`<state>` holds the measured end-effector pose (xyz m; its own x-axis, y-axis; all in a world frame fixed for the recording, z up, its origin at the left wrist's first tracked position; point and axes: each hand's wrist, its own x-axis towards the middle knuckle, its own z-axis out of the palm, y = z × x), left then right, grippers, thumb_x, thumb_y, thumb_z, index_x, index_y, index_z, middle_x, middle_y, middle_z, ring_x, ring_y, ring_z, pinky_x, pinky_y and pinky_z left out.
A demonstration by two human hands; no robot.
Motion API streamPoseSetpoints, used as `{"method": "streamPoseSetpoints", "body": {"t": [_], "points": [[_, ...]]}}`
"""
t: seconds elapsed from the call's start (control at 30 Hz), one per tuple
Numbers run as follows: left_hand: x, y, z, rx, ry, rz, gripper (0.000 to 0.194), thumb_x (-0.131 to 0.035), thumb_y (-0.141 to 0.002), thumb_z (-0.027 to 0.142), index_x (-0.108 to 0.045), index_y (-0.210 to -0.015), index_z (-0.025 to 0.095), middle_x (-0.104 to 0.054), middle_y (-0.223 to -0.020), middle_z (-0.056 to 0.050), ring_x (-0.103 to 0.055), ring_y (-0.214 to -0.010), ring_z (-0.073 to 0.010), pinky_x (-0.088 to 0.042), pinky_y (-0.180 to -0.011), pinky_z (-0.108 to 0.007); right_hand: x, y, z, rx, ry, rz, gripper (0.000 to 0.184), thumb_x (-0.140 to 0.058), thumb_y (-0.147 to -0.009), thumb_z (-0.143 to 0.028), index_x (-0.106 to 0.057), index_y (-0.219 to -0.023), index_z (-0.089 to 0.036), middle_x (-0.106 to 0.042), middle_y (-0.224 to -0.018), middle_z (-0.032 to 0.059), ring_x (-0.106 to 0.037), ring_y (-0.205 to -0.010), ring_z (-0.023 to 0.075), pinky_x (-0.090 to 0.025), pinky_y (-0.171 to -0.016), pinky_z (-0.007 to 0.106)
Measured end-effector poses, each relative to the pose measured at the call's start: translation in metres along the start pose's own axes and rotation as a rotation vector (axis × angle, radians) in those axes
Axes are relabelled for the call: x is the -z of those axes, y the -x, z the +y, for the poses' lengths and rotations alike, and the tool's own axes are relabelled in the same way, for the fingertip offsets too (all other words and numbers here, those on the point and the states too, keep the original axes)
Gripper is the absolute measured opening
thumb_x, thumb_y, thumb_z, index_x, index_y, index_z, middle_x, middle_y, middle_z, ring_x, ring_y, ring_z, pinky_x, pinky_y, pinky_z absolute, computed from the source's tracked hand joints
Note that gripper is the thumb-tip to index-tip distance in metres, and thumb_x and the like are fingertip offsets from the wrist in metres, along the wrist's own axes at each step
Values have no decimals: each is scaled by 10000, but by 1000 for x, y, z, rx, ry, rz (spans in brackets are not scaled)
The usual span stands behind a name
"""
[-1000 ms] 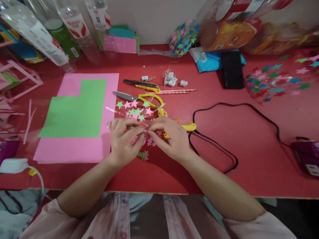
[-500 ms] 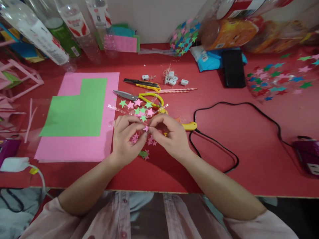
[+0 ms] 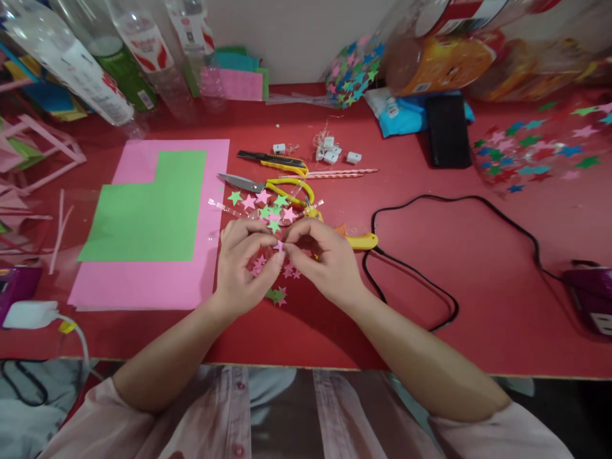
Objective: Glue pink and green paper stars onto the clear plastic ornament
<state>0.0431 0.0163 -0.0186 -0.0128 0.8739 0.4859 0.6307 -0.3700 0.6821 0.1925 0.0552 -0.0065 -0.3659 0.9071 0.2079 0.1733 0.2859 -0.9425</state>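
Observation:
A small pink paper star (image 3: 278, 245) is pinched between the fingertips of my left hand (image 3: 246, 264) and my right hand (image 3: 329, 264). Both hands are closed, thumb against forefinger, over the middle of the desk. Just beyond them, pink and green stars (image 3: 262, 196) lie along strips of clear film (image 3: 222, 206). Smaller pink stars (image 3: 289, 271) show on the desk beneath my hands, partly covered by them. Nearer to me is a little pile of green and pink stars (image 3: 276, 295). Scissors with yellow handles (image 3: 287, 185) lie past the stars.
Left of my hands, green paper (image 3: 143, 223) rests on pink sheets (image 3: 143, 287). A black-bladed cutter (image 3: 272, 159) and a yellow-handled tool (image 3: 362, 241) lie close by. A black cable (image 3: 478, 199) loops across the right side. Bottles (image 3: 143, 48) and jars (image 3: 440, 60) line the back; a phone (image 3: 448, 131) lies there.
Both hands keep their pinch on the pink star, which has tilted and shifted very slightly left. Otherwise the scene looks the same.

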Motion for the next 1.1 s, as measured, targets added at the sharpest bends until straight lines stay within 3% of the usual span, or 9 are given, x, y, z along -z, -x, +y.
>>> {"method": "streamPoseSetpoints", "body": {"t": [0.37, 0.77, 1.1], "points": [[-2, -2, -1, 31, -9, 59, 107, -590, -797, 165, -596, -700, 211, -595, -847, -6, -567, -838, -161, -460, -782, -363, -3, 0, 0, -16, -11, 11, 71, -565, -801, -161, -544, -749, -206, -584, -730, -34, -521, -644, 89, -423, -582, 220], [-6, -2, -4, 57, -33, 107, 130, -600, -815, 189, -595, -687, 206, -566, -898, -21, -542, -900, -171, -439, -820, -381, -3, 1, 1, 27, 61, -6, 98, -546, -838, -171, -546, -746, -204, -594, -719, -26, -542, -683, 105, -423, -648, 237], [-11, -2, -6, 2, -115, 171, 142, -581, -843, 232, -574, -703, 206, -552, -893, -26, -517, -872, -169, -432, -785, -368, -4, 1, 3, 45, 75, 7, 63, -545, -833, -173, -565, -782, -204, -611, -756, -16, -547, -682, 105, -427, -626, 230]]}}
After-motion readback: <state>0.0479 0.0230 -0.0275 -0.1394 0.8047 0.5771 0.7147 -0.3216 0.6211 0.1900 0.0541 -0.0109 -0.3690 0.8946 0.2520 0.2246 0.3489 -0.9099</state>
